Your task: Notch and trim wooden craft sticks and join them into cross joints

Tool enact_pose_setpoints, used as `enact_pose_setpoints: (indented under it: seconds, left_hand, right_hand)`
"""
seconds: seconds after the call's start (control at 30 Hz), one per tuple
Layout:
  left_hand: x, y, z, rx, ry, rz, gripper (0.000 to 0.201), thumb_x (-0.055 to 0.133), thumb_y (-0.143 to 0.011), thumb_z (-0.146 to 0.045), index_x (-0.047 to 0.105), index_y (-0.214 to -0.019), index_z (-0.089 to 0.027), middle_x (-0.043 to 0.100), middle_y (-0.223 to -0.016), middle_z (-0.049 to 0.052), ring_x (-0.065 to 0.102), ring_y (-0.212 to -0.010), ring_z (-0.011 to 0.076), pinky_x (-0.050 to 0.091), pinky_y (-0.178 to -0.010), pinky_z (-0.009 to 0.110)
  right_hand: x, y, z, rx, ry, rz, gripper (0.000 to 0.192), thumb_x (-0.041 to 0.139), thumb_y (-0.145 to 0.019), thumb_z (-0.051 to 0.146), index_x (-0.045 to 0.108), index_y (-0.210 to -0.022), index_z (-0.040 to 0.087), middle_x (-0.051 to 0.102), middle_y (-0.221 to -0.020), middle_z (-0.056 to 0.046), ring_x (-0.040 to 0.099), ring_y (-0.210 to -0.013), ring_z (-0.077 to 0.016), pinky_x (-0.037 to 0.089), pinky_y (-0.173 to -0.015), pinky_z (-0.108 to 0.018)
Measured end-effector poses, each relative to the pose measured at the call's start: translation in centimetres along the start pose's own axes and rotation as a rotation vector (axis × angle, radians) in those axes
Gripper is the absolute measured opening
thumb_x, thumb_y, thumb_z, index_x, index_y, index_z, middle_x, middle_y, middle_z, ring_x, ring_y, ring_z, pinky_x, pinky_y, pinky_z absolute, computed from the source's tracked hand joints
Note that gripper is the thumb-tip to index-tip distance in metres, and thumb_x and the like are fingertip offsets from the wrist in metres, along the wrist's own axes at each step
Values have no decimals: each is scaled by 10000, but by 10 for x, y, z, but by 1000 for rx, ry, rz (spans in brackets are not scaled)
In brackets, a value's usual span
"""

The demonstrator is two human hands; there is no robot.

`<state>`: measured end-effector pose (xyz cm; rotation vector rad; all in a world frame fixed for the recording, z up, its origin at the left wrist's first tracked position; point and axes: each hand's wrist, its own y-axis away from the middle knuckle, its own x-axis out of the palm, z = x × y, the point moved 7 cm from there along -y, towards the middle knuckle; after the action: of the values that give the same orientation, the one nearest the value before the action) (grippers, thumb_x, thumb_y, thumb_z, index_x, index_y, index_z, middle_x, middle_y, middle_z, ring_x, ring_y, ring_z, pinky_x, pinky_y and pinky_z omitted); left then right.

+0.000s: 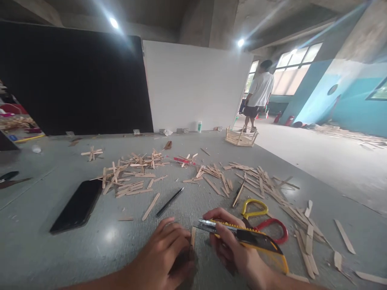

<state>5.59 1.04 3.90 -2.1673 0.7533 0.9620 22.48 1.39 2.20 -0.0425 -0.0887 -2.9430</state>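
Observation:
My right hand [231, 237] grips a yellow-and-black utility knife [250, 237], its metal tip pointing left. Close to that tip, a short wooden craft stick [192, 237] stands out from the fingers of my left hand [169, 249], which are curled around its lower part on the table. Just right of the knife lie scissors [273, 225] with one yellow and one red handle, partly covered by the knife and hand. A black pen [170, 201] rests beyond my left hand, beside a loose craft stick [151, 206].
Loose craft sticks [133, 188] lie scattered over the grey table [99, 257]. A black phone [77, 206] is at left. A stick-built frame [242, 137] stands by the far right edge, a small bottle [199, 126] by the white panel [193, 84]. A person [260, 92] stands beyond.

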Motion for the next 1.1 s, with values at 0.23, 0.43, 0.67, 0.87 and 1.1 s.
enact_pose_setpoints:
  seconds: [0.23,0.43,0.67,0.87,1.1]
  left_hand:
    - [-6,-4,3,-63,65,36,223,444,-1013,-64,605,-1095,-195,702,-1135,72,619,-1089,224,496,-988,390]
    - [-5,-3,7,-57,-39,112,616,747,-896,-439,488,-1426,-262,539,-1437,133,470,-1309,366,382,-1108,602]
    - [-10,-6,9,-72,3,102,679,855,-743,-324,605,-1375,-347,542,-1435,96,470,-1328,380,375,-1102,619]
    - [-10,-13,14,-73,-2,206,552,853,-782,-506,687,-1287,-357,540,-1477,93,444,-1382,395,316,-1129,645]
    - [-8,-17,16,-34,66,243,469,813,-816,-520,687,-1202,-284,547,-1503,106,367,-1481,419,169,-1185,716]
  right_hand:
    - [-2,-6,4,-44,78,-18,382,647,-928,586,590,-902,210,533,-643,53,423,-470,-77,366,-417,-185]
    - [0,-2,6,-47,291,48,276,623,-963,491,602,-965,217,577,-706,32,522,-619,-124,474,-622,-268]
    - [18,5,-6,115,302,327,350,583,-970,562,564,-983,213,600,-597,51,581,-490,-124,488,-547,-274]
    - [20,-1,2,64,510,257,225,648,-928,430,605,-818,238,608,-542,47,605,-465,-141,482,-506,-265]
    - [26,-8,2,-2,587,280,263,574,-983,434,575,-801,244,601,-500,54,580,-406,-123,469,-484,-253]
